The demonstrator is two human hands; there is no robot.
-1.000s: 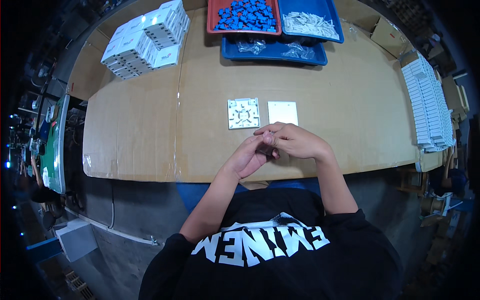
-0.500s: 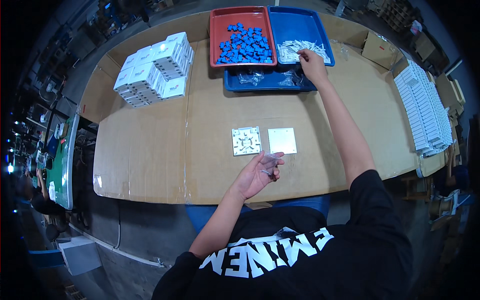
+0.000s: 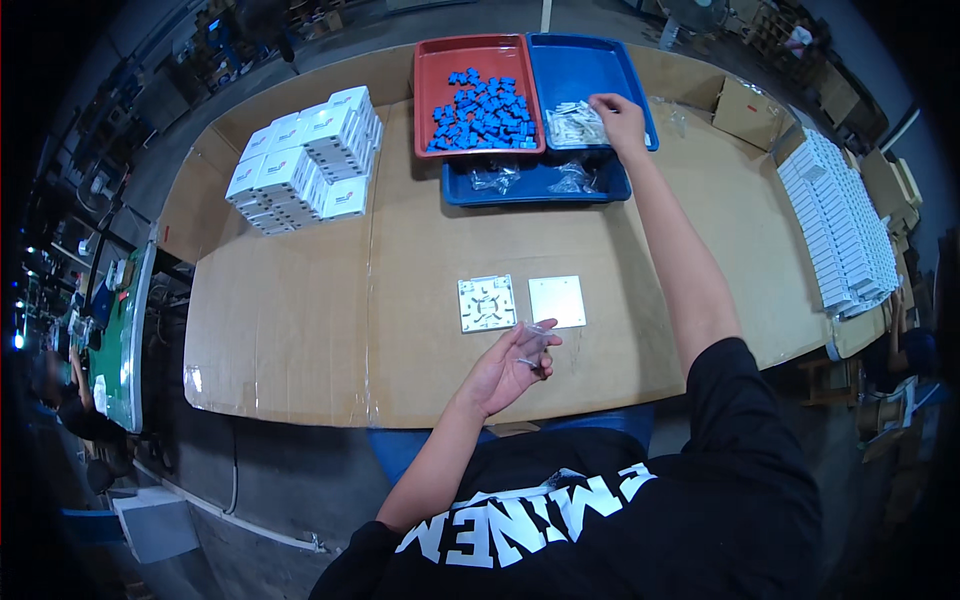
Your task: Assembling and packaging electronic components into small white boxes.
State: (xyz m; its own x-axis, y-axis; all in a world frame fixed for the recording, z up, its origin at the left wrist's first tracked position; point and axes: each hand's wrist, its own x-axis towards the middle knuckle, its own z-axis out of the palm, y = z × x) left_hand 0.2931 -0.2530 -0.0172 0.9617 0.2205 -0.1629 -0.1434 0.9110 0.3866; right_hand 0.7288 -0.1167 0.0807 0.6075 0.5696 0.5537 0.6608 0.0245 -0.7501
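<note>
My left hand (image 3: 497, 380) is palm up above the front of the table, its fingers curled round a small clear plastic bag (image 3: 533, 343). A small whitish piece shows at the bag, too small to name. Just beyond that hand lie a square white base with a molded inside (image 3: 486, 304) and, to its right, a flat white square cover (image 3: 557, 303). My right hand (image 3: 624, 124) reaches over the right side of a blue tray (image 3: 585, 65) with thin white parts (image 3: 570, 124) in it. Its fingers are bent together; what they hold is too small to make out.
A red tray (image 3: 421, 90) holds several blue pieces (image 3: 485, 115). Below both trays, another blue tray (image 3: 530, 197) holds clear plastic bags (image 3: 495, 178). White boxes (image 3: 290, 165) are stacked at the left, and rows of white pieces (image 3: 838, 225) at the right. Cardboard walls (image 3: 750, 108) edge the table.
The view has tilted slightly, so the table sits lower in the picture. My right hand stays at the white parts, its fingers drawn slightly up. The left hand still holds the bag.
</note>
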